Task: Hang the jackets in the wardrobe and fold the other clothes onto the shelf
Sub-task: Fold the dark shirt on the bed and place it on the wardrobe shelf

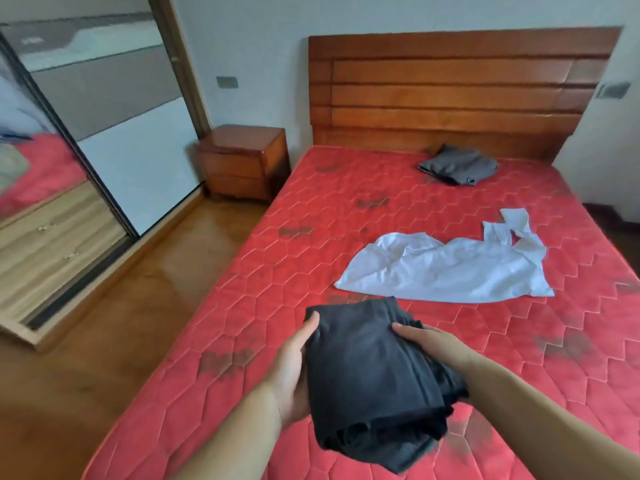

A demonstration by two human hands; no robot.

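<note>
both hands, left [292, 368] and right [433, 344], are gripping the folded black garment [374, 382] by its sides; being soft, light and floppy, it probably needs support underneath.

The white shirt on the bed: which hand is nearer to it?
Right. The right hand lies on the black garment, just below the white shirt. The left hand holds the garment's far side, farther away.

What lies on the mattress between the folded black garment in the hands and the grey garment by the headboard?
In the head view, the crumpled white shirt lies between the black garment and the grey garment; otherwise bare red mattress.
</note>
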